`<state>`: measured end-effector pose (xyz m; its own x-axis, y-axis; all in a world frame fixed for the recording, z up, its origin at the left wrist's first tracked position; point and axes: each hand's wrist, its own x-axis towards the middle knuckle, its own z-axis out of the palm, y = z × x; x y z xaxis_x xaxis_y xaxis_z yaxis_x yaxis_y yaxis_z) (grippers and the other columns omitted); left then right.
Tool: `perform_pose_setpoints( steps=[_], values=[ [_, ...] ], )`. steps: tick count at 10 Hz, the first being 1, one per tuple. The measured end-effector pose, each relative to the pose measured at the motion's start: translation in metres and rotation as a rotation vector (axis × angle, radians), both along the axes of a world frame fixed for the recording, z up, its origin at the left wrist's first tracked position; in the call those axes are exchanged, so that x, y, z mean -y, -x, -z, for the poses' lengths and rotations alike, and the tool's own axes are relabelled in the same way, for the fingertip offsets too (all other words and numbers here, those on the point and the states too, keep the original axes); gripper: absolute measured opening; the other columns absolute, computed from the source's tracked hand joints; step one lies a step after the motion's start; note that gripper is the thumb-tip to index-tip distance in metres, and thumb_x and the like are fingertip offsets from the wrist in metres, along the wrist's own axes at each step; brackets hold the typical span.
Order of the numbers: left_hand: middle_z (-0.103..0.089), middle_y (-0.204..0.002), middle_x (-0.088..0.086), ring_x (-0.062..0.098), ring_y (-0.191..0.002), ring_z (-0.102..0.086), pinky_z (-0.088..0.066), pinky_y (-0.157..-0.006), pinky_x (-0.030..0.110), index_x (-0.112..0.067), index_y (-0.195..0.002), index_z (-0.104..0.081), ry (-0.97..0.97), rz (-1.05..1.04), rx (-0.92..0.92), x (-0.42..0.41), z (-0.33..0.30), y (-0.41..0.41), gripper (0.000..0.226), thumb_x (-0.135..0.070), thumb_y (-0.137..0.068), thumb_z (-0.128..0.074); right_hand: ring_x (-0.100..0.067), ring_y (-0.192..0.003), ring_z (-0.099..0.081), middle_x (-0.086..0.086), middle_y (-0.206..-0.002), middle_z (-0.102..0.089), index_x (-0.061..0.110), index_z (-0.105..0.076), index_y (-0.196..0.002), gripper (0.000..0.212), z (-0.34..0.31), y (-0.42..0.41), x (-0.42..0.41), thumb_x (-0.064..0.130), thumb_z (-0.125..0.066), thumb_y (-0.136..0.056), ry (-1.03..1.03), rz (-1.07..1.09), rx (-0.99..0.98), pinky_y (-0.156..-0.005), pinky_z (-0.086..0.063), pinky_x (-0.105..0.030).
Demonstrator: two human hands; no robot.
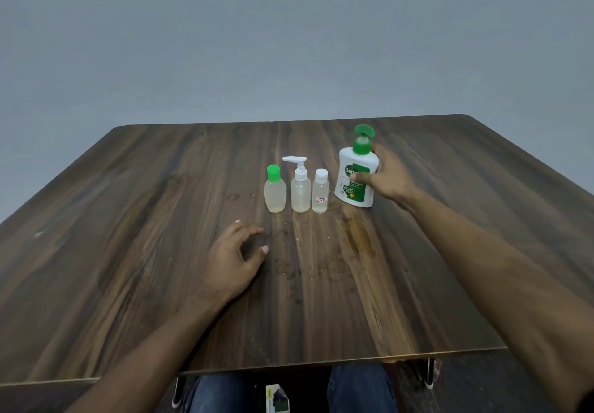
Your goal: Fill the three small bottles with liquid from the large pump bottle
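One dark wooden table (128, 251) carries everything, wet drops scattered near its middle, and on it stands the large white pump bottle (353, 184) with a green pump, upright, the right hand (385, 177) wrapped around its side. The left hand (234, 258) rests on the table, fingers loosely curled, holding nothing. Three small bottles stand upright just left of the large one, each holding a little pale liquid: white-pump bottle (300, 192), green-capped bottle (275, 192), white-capped bottle (320, 194).
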<state>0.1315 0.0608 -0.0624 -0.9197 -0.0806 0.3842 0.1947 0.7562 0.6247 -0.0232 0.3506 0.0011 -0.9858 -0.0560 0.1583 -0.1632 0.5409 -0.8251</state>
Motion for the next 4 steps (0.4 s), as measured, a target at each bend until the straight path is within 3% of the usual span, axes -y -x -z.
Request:
perform_pose_setpoints(
  steps=[3, 4],
  values=[
    [-0.063, -0.12, 0.002, 0.018, -0.126, -0.049, -0.032, -0.097, 0.02, -0.016, -0.11, -0.069, -0.009, -0.011, 0.005, -0.001, -0.001, 0.0, 0.03, -0.017, -0.08, -0.073, -0.026, -0.105, -0.067, -0.008, -0.115, -0.068, 0.01, -0.055, -0.122, 0.049, 0.006, -0.002, -0.002, 0.007, -0.082, -0.08, 0.022, 0.028, 0.021, -0.095, -0.055, -0.049],
    [-0.062, -0.121, 0.003, 0.017, -0.125, -0.049, -0.031, -0.096, 0.018, -0.015, -0.11, -0.069, -0.008, -0.014, 0.017, -0.002, -0.003, -0.001, 0.03, -0.017, -0.081, -0.072, -0.026, -0.114, -0.062, -0.007, -0.128, -0.062, 0.011, -0.045, -0.143, 0.073, 0.013, -0.015, -0.003, 0.009, -0.083, -0.081, 0.053, 0.046, 0.004, -0.099, -0.053, -0.047]
  ],
)
